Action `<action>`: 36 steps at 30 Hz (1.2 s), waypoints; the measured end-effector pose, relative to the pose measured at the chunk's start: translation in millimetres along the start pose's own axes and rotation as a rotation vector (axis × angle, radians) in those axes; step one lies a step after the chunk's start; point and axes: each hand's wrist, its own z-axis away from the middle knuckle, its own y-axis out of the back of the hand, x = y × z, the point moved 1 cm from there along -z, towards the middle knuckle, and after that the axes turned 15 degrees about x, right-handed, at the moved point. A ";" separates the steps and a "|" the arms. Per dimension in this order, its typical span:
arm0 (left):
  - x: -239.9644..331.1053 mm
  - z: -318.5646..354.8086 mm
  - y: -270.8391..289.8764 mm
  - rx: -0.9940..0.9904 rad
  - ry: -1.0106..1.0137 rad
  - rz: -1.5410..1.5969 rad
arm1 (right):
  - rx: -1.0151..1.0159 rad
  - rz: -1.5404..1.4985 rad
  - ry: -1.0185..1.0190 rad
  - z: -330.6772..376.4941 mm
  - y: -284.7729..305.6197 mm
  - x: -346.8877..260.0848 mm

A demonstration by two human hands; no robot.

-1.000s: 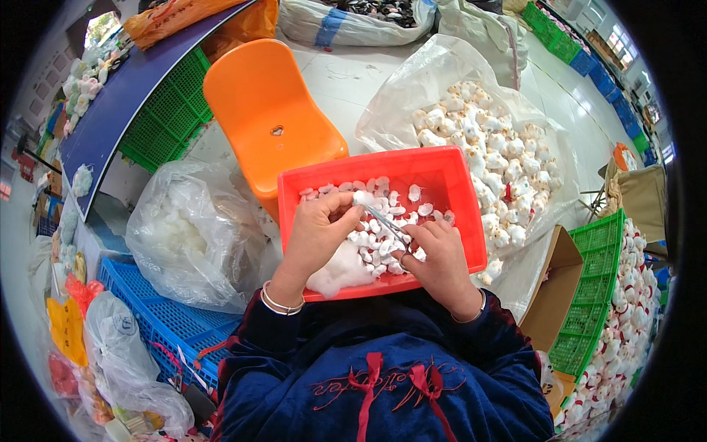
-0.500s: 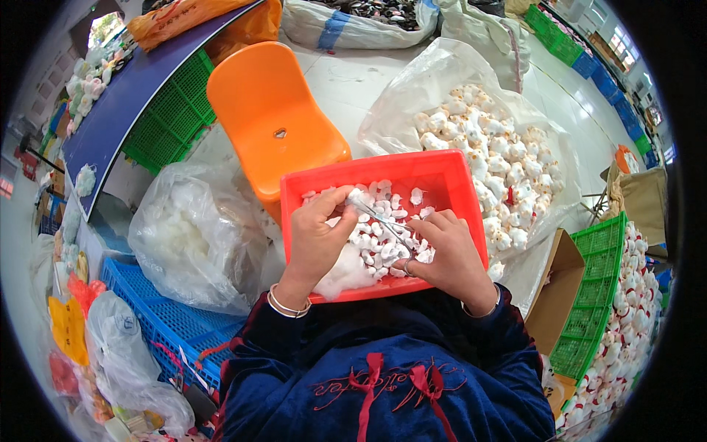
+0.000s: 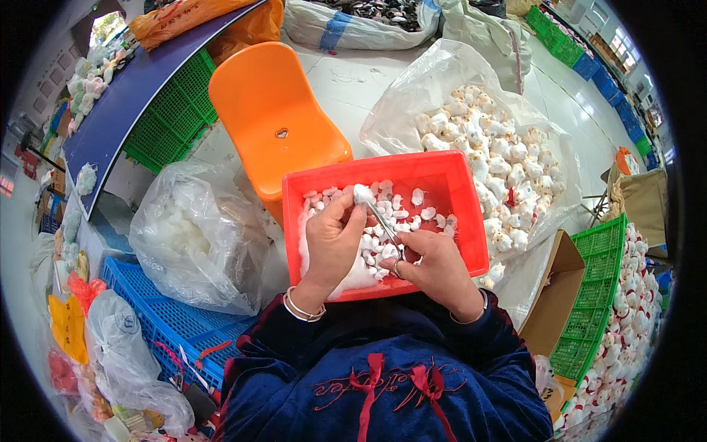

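My left hand pinches a small white fabric piece between thumb and fingers, over the left part of a red tub. In my right hand are metal forceps with scissor-like finger rings, the thumb at one ring. Their tips meet the pinched piece; whether they go inside it I cannot tell. Several small white stuffed pieces lie loose in the tub beneath both hands. A clump of white fibre stuffing rests at the tub's near left, partly hidden by my left hand.
An orange chair stands behind the tub. To the right sits a clear bag of white plush parts, near a cardboard box and a green crate. On the left are a bag of stuffing and a blue crate.
My right hand has shifted left and slightly down, bringing the forceps to a steeper angle. My left hand has moved slightly right and down, uncovering more of the white fibre.
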 end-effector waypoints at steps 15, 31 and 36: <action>3.3 -14.3 19.5 -0.087 0.043 -0.062 | 0.116 0.224 0.190 -3.3 33.5 11.5; 7.7 -7.1 15.6 -0.029 -0.140 -0.015 | 0.001 0.121 0.191 0.2 16.6 -0.7; 0.6 -7.8 14.6 -0.028 -0.171 0.005 | 0.005 0.104 0.184 1.7 14.2 6.6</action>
